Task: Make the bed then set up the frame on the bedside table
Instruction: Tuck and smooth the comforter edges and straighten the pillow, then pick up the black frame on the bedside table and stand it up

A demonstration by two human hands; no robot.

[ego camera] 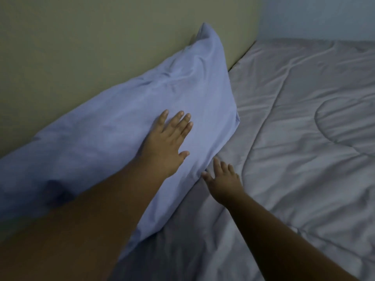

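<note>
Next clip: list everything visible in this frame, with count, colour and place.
pillow: one, light blue, leaning against the headboard on the left, lower edge on the quilt.
quilt: one, grey, stitched and wrinkled, spread over the bed from centre to right.
headboard: one, beige, upper left, behind the pillow.
wall: pale blue, upper right corner.
left hand: one, open and flat on the pillow's face.
right hand: one, open, fingers spread at the pillow's lower edge, over the quilt.
</note>
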